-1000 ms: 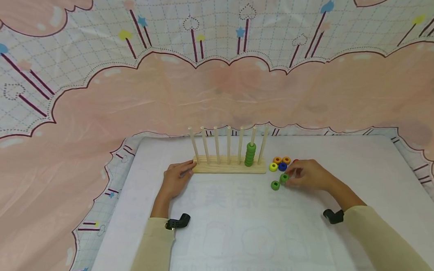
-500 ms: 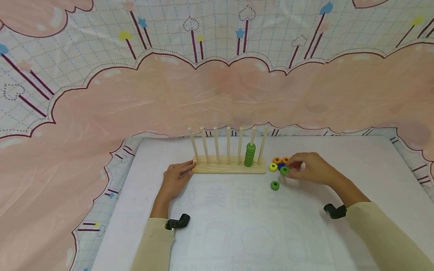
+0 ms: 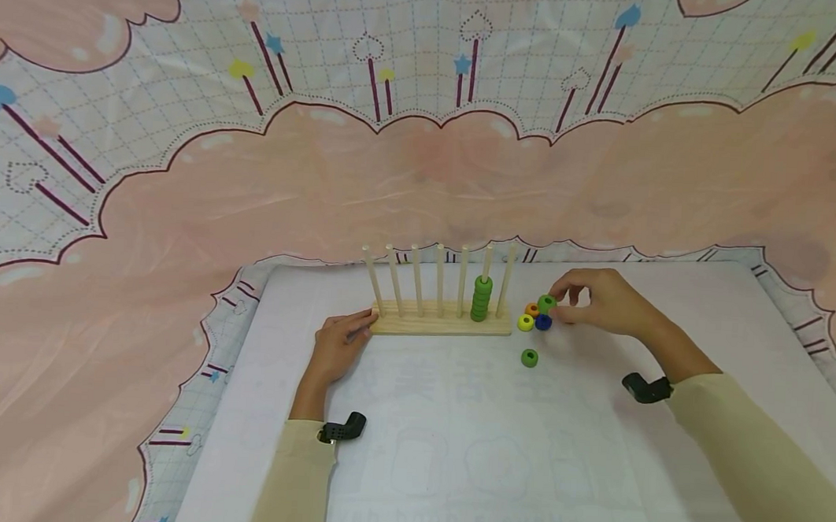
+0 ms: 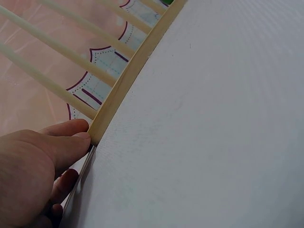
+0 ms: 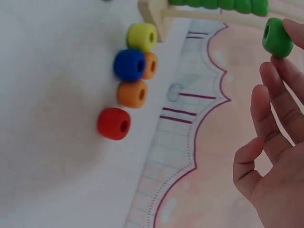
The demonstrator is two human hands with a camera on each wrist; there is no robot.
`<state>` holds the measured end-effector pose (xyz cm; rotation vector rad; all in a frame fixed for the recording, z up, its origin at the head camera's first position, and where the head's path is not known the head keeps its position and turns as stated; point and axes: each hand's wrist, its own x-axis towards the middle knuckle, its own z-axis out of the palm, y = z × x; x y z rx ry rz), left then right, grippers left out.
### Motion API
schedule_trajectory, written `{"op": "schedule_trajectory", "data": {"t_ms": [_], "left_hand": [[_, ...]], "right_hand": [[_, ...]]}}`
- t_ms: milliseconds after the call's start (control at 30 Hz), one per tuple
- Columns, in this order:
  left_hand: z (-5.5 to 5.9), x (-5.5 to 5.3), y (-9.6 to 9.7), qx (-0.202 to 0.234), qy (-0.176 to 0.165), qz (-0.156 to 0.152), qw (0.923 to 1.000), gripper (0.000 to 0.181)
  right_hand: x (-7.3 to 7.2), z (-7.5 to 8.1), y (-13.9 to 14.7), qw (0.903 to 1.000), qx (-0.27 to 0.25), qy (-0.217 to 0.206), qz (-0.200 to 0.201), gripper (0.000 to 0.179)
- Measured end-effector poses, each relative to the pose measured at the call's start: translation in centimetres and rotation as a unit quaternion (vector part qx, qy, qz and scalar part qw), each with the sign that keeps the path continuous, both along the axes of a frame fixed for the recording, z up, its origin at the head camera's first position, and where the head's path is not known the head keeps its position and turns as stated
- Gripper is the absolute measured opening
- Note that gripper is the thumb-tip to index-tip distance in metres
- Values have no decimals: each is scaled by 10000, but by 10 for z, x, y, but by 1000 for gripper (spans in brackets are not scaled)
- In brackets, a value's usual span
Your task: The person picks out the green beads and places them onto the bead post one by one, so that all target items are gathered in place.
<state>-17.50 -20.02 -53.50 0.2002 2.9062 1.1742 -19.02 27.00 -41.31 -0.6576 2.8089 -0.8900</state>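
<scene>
My right hand (image 3: 610,303) pinches a green bead (image 3: 546,304) between thumb and index finger, lifted above the table. In the right wrist view the hole of this green bead (image 5: 279,38) faces left, and the other fingers are spread below it. A wooden peg stand (image 3: 443,327) with several upright pegs is left of that hand. Several green beads (image 3: 481,299) are stacked on its second peg from the right; the other pegs are bare. At the left end of the base, my left hand (image 3: 338,347) pinches the corner, the thumb (image 4: 73,147) at the front.
Right of the stand lie a yellow bead (image 3: 525,323), a blue bead (image 3: 543,322), two orange beads (image 5: 133,93) and a red bead (image 5: 114,124). A loose green bead (image 3: 529,358) lies nearer. Behind the white tabletop (image 3: 451,436) hangs a patterned cloth (image 3: 430,167).
My right hand has picked the green bead up from the table and raised it, moving away from me past the blue bead. The left hand and the peg stand have stayed put.
</scene>
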Motion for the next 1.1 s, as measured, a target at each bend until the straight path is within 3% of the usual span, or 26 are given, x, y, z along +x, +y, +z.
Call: {"op": "schedule_trajectory", "data": {"t_ms": [767, 1100], "left_hand": [[2, 2, 1, -1, 68, -30, 10000, 35], [5, 3, 2, 76, 68, -11, 9999, 34]], "right_hand": [[-15, 53, -24, 9977, -77, 668, 8, 28], [-20, 76, -37, 9942, -233, 1023, 226, 27]]}}
